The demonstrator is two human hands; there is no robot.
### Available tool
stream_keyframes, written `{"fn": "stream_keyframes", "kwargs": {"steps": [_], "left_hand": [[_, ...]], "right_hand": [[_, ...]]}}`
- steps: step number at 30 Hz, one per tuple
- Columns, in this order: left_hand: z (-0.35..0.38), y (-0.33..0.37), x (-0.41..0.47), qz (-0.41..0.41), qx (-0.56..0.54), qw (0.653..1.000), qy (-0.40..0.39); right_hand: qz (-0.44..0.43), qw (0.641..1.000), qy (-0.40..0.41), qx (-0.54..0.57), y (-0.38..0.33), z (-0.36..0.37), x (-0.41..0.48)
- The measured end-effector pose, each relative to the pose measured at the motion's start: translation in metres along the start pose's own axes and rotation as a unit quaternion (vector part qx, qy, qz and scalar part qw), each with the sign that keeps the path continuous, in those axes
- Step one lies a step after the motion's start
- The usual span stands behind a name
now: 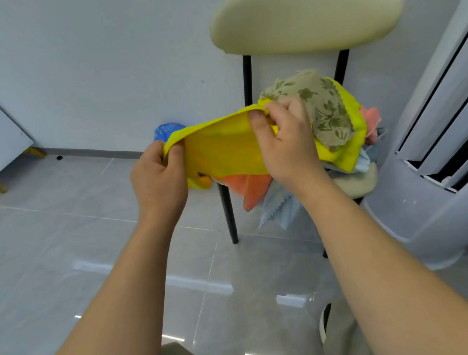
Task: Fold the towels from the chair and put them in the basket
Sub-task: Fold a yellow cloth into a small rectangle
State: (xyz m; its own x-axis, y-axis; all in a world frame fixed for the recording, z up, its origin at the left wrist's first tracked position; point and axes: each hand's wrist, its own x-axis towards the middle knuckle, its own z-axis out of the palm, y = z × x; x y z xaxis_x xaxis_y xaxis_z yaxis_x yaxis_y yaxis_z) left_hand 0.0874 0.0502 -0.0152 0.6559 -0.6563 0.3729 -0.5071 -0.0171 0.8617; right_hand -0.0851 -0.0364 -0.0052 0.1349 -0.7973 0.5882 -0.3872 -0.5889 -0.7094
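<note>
A person's left hand and right hand each pinch the top edge of a yellow towel, stretched in front of the chair. Its far end lies in the seat's pile under a floral towel. Open floor spreads left; a white unit crowds the right. A blue object behind is mostly hidden.

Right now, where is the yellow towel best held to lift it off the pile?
The yellow towel: its taut top hem, from the near side, where left hand and right hand pinch it; the floral towel covers its right end.
</note>
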Motion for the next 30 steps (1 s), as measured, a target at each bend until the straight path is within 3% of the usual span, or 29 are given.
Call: {"fn": "stream_keyframes", "kwargs": {"steps": [9, 14, 21, 26, 28, 30], "left_hand": [[-0.008, -0.009, -0.003, -0.014, -0.015, 0.992, -0.125], [-0.001, -0.01, -0.008, -0.054, -0.03, 0.984, -0.169], [0.005, -0.001, -0.012, -0.094, -0.086, 0.971, -0.201], [0.01, -0.005, -0.012, -0.093, -0.054, 0.967, -0.232], [0.009, -0.007, -0.012, -0.081, -0.027, 0.964, -0.252], [0.006, -0.011, -0.009, -0.028, 0.068, 0.956, -0.284]], "right_hand": [[0.12, 0.98, -0.146, 0.062, -0.007, 0.001, -0.005], [0.243, 0.929, -0.216, 0.175, -0.009, 0.0, -0.005], [0.163, 0.952, -0.23, 0.118, 0.006, -0.003, -0.015], [0.118, 0.971, -0.203, 0.035, 0.014, -0.006, -0.014], [0.137, 0.971, -0.192, 0.049, 0.017, -0.005, -0.013], [0.174, 0.967, -0.158, 0.094, 0.02, -0.005, -0.012]]}}
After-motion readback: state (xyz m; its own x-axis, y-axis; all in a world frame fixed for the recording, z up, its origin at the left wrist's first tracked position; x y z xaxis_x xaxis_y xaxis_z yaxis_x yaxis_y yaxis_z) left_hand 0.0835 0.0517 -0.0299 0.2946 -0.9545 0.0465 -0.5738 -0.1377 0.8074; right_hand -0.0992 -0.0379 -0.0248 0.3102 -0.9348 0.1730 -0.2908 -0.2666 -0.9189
